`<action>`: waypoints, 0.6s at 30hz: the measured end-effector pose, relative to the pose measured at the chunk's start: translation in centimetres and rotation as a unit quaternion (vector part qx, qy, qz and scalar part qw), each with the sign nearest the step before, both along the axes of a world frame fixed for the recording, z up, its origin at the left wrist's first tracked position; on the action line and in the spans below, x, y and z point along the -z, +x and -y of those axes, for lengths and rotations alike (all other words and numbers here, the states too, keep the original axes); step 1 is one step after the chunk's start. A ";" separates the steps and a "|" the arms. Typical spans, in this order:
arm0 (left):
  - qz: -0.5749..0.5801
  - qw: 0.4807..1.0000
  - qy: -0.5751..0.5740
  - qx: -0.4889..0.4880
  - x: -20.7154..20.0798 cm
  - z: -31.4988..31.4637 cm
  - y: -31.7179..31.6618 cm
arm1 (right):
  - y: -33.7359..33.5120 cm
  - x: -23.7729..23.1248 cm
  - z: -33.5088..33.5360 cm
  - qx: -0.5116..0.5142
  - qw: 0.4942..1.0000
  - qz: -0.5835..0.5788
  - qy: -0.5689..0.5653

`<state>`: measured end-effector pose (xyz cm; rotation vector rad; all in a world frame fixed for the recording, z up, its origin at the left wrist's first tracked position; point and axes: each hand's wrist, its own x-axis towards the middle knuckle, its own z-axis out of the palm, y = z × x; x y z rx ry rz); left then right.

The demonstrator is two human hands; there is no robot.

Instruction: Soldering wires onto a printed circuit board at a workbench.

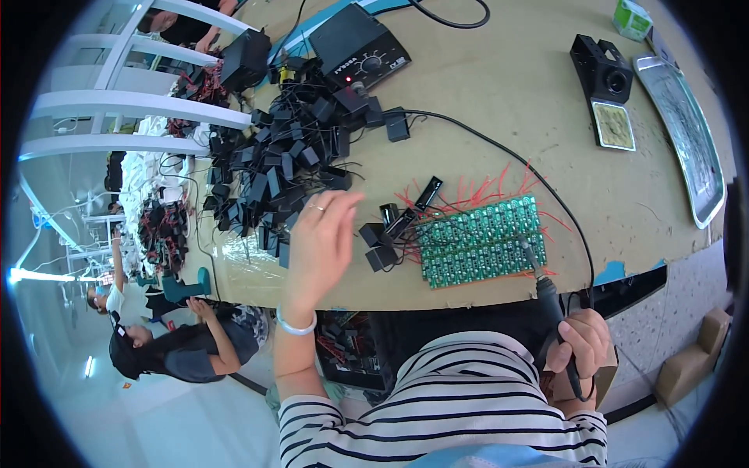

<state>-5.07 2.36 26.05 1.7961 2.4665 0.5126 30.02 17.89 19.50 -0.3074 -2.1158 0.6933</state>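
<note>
Tan covering spreads over the worktable [484, 86], with a black control box [355, 47] toward its back edge and a metal tray [706, 183] at its right edge. Near the front edge lies a panel of green circuit boards [476, 242]. The person's right hand [579, 343] grips a soldering iron [548, 300], its tip over the panel. The left hand [321, 242] hovers beside heaped black casings [273, 183], fingers together; whether it pinches anything cannot be told.
</note>
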 end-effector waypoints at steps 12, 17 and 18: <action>0.031 0.999 -0.002 -0.045 1.7 7.5 -2.6 | -0.5 -0.4 0.1 -0.034 0.999 0.022 -0.016; -0.019 0.995 0.055 -0.077 3.5 7.1 -2.5 | -0.7 -0.9 0.3 -0.038 0.999 0.024 -0.007; -0.034 0.992 0.080 -0.092 3.6 6.5 -2.5 | -0.6 -1.0 0.2 -0.043 0.999 0.021 -0.003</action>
